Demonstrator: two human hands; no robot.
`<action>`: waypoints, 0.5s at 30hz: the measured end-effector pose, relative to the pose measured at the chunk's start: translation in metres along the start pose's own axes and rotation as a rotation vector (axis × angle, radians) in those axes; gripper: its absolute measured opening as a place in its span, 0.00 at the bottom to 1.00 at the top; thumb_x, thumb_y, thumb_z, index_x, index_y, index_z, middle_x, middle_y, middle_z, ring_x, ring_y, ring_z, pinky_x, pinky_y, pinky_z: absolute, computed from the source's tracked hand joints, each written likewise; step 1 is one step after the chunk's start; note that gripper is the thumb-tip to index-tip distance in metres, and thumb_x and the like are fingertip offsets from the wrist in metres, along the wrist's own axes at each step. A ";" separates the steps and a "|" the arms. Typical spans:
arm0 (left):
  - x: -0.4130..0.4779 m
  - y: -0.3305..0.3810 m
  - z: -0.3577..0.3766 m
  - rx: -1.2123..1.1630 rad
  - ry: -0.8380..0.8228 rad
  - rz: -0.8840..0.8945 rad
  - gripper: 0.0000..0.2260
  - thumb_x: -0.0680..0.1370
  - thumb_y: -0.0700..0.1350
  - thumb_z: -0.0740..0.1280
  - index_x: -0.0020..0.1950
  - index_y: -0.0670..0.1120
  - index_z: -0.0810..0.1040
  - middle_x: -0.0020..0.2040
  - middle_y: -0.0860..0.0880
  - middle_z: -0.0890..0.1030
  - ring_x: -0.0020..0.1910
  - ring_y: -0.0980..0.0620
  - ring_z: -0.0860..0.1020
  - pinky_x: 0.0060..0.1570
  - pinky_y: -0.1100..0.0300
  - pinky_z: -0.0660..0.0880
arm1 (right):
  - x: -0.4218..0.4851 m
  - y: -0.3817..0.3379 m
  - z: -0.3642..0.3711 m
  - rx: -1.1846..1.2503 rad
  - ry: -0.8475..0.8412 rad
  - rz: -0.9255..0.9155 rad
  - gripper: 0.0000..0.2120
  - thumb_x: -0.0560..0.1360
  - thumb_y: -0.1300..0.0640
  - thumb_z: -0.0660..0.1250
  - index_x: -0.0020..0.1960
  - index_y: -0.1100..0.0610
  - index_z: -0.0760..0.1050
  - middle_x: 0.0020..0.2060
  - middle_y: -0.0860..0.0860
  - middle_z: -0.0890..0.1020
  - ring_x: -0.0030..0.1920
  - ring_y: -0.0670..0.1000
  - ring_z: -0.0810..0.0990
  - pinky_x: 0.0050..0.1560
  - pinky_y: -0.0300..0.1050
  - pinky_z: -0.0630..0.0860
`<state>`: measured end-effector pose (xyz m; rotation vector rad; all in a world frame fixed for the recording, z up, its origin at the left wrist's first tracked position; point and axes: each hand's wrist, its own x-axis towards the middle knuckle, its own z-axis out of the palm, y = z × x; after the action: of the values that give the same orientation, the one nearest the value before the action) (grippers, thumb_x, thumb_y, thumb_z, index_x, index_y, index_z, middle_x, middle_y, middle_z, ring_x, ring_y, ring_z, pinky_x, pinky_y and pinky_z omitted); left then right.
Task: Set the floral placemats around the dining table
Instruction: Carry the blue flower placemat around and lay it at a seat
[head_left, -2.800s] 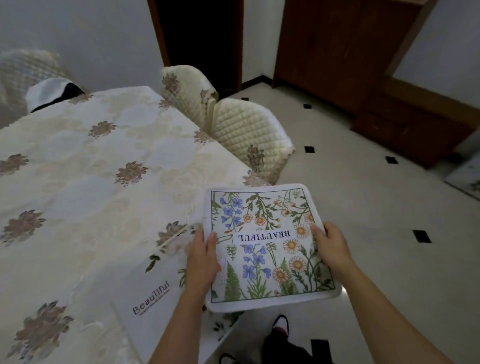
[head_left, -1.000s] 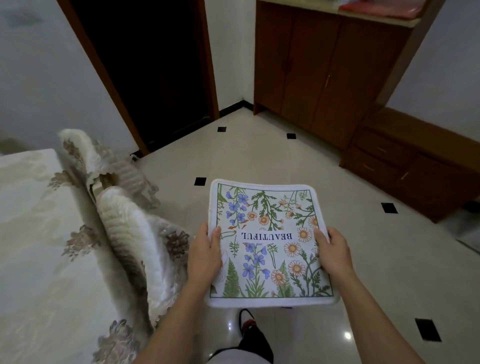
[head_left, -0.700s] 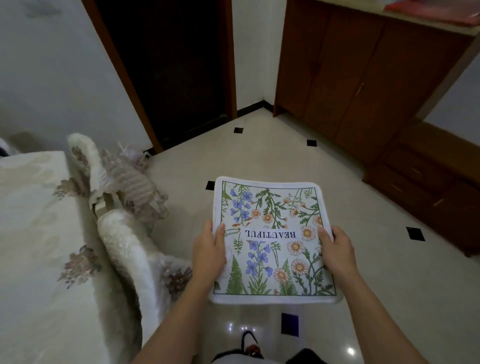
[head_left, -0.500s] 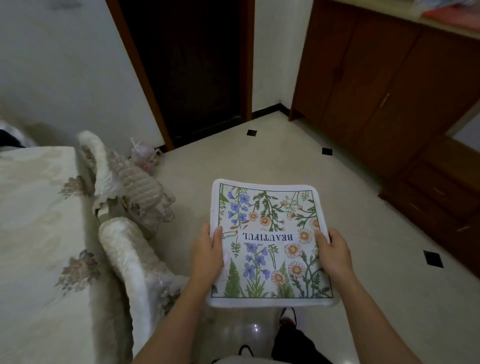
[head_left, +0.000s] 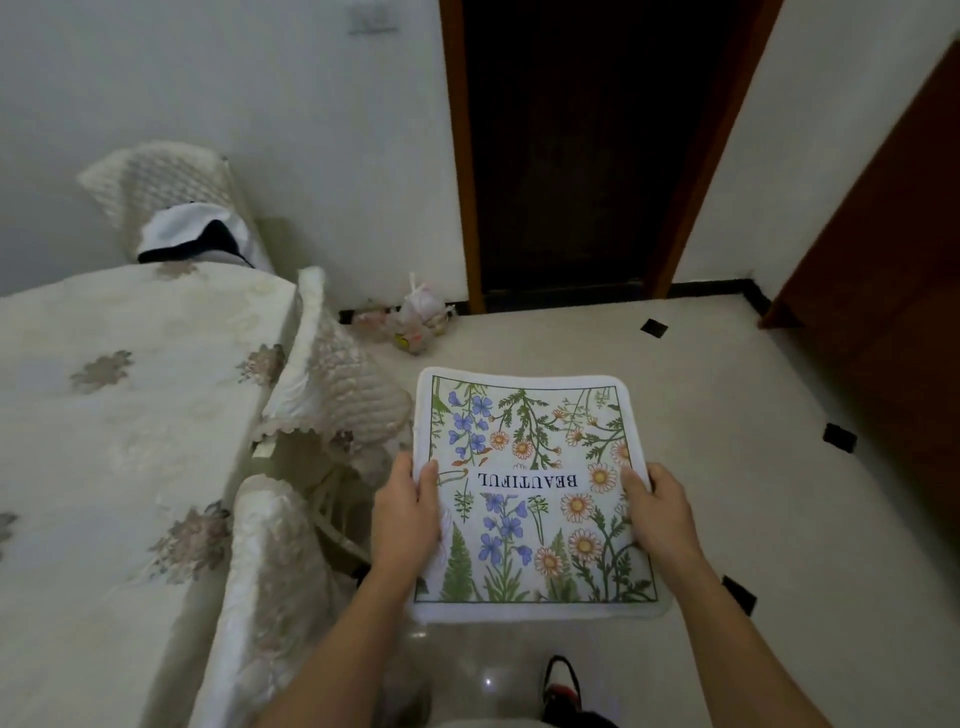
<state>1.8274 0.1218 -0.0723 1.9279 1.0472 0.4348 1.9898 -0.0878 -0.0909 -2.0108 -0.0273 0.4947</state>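
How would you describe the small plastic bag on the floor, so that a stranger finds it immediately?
Start at the dark doorway in the far wall. At the foot of its left frame, on the pale floor, sits the small plastic bag. It alone is knotted on top and whitish, beyond the quilted chair beside the table.

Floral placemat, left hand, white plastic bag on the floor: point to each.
White floral placemat (head_left: 530, 452): head view, printed centre.
Left hand (head_left: 402, 519): head view, its back.
White plastic bag (head_left: 421, 312): head view, its middle.

Floral placemat (head_left: 535, 488) held flat (print upside down) beside dining table (head_left: 119, 415).
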 end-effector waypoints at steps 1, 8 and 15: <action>0.005 0.005 0.001 0.002 0.041 -0.018 0.09 0.83 0.51 0.58 0.47 0.48 0.70 0.41 0.51 0.84 0.36 0.56 0.83 0.35 0.53 0.81 | 0.015 -0.010 0.002 -0.010 -0.042 -0.018 0.09 0.82 0.51 0.59 0.53 0.54 0.74 0.43 0.53 0.84 0.42 0.52 0.84 0.37 0.45 0.78; 0.017 0.005 -0.025 -0.016 0.314 -0.156 0.08 0.83 0.53 0.59 0.47 0.51 0.70 0.42 0.52 0.84 0.38 0.55 0.83 0.36 0.48 0.82 | 0.079 -0.067 0.053 -0.072 -0.352 -0.099 0.08 0.82 0.51 0.59 0.51 0.52 0.75 0.44 0.53 0.84 0.41 0.54 0.84 0.34 0.44 0.76; -0.010 -0.018 -0.088 -0.079 0.636 -0.351 0.07 0.83 0.52 0.59 0.52 0.49 0.71 0.41 0.51 0.83 0.35 0.58 0.83 0.30 0.58 0.79 | 0.073 -0.118 0.155 -0.168 -0.661 -0.239 0.09 0.82 0.51 0.59 0.51 0.52 0.76 0.44 0.55 0.84 0.42 0.57 0.84 0.33 0.47 0.76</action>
<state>1.7565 0.1656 -0.0373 1.5133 1.7087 0.8998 2.0242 0.1174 -0.0751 -1.8854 -0.7236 1.0029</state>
